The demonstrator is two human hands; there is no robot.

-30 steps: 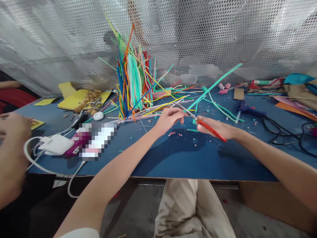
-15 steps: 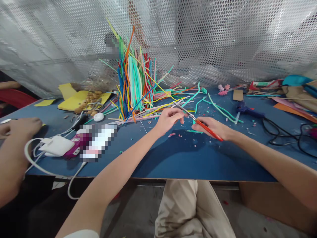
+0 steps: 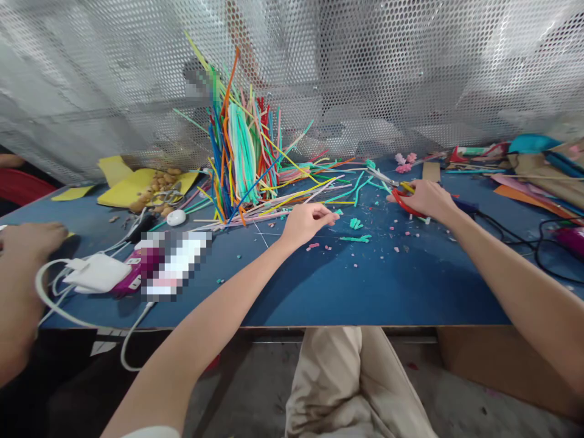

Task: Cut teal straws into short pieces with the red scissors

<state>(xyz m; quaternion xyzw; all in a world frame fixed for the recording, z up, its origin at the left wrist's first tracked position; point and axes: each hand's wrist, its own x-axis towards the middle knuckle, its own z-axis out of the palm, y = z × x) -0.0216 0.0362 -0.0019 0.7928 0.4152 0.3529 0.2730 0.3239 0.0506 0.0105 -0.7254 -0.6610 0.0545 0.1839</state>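
My left hand [image 3: 305,222] hovers low over the blue table [image 3: 319,286], its fingertips pinched on a short teal pipe cleaner piece [image 3: 338,212]. My right hand [image 3: 427,198] is farther back to the right, closed around red-handled scissors [image 3: 401,204] whose blades point left toward the back. Cut teal bits [image 3: 357,238] and small pink scraps lie on the table between my hands. A tall leaning bundle of coloured pipe cleaners [image 3: 241,158] stands behind my left hand, with loose strands spread out to its right.
Another person's hand [image 3: 27,238] rests at the left edge beside a white charger [image 3: 95,272] and cables. A blue glue gun [image 3: 468,207] and black cords [image 3: 524,240] lie right. Yellow foam [image 3: 132,181] sits back left; a perforated metal screen [image 3: 410,73] closes the back.
My right hand has carried the scissors away from my left hand, back and to the right. The long teal pipe cleaner is no longer held up; teal bits now lie on the table.
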